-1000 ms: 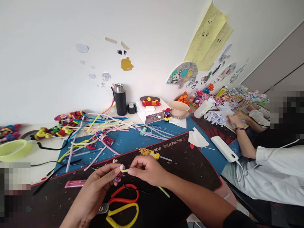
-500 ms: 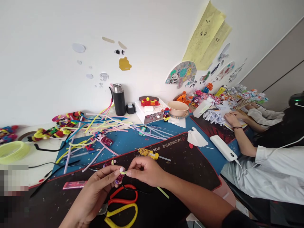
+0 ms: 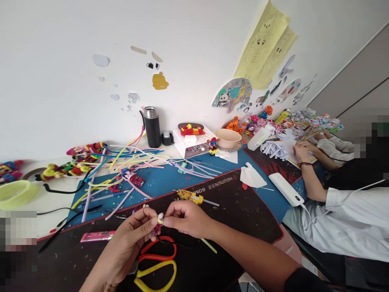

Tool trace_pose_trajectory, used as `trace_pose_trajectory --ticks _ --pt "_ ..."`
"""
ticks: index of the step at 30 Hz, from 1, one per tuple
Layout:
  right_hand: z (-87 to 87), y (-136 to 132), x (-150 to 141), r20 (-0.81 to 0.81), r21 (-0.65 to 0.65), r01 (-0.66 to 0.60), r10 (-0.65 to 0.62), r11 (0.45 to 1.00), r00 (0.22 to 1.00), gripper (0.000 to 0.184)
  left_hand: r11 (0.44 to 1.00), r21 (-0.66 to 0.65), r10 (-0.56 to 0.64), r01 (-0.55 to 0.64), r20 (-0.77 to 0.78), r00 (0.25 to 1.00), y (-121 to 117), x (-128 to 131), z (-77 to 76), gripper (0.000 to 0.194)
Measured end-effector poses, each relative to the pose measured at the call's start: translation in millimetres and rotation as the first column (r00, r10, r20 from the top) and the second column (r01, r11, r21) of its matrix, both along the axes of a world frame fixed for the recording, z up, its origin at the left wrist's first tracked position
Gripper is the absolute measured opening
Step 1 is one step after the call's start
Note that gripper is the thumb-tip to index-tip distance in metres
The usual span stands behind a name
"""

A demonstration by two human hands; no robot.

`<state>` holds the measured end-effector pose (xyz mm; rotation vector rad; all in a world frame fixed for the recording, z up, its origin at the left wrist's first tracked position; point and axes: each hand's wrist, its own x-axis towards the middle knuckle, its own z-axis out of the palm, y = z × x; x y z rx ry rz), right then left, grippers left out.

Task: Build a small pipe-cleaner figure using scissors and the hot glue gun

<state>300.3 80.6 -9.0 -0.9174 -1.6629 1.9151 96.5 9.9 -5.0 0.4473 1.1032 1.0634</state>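
Left hand (image 3: pixel 136 229): lower centre — grip closed around maroon figure (image 3: pixel 157 229)
Right hand (image 3: pixel 190 219): grip pinching yellow strip (image 3: pixel 160 221) against it
Scissors (image 3: pixel 155 265): bottom centre — on dark mat (image 3: pixel 219 267)

A white wall (image 3: pixel 60 32) fills most of the view in front of me, plain at the upper left. Pale grey ovals (image 3: pixel 101 60), beige strips (image 3: pixel 138 50) and a gold shape (image 3: pixel 160 81) dot its middle. Farther right, two overlapping yellow sheets (image 3: pixel 258 44) with faint drawn faces hang at a slant above a patterned panda sticker (image 3: pixel 234 94). At the far right stands a grey-brown panel (image 3: pixel 361 69), crossed by a dark slanting line. Along the wall's foot runs a white counter (image 3: pixel 57 198). The light is soft and pale, its source out of view.
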Motion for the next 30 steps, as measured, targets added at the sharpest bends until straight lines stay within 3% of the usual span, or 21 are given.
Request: trace_pose_trajectory --ticks 6,10,19,26,30 --pt "-2.3 -0.4 -2.3 0.02 -0.001 0.016 -0.016 1.0 1.0 0.054 0.991 0.136 0.052 -0.004 -0.349 0.936 0.3 1.0 -1.0 0.046" --pt "-4.4 -0.6 -2.9 0.054 0.016 0.04 -0.041 0.999 0.998 0.055 0.987 0.16 0.045 0.032 -0.455 0.89 0.7 -2.4 -2.6 0.044" --pt "-3.8 -0.6 -2.7 0.063 0.024 0.047 -0.048 0.999 0.997 0.056 0.968 0.207 -0.015 0.144 -0.521 0.853 0.7 -0.6 1.7 0.043" --pt "0.4 -0.3 -2.4 0.063 0.035 0.061 -0.064 0.998 0.996 0.059 0.965 0.223 0.003 0.137 -0.531 0.848 -1.0 -1.7 13.7 0.052" --pt "-1.0 -0.2 -2.2 0.052 0.032 0.074 -0.076 0.997 0.996 0.059 0.982 0.156 -0.015 0.106 -0.494 0.869 1.3 2.5 22.9 0.054"
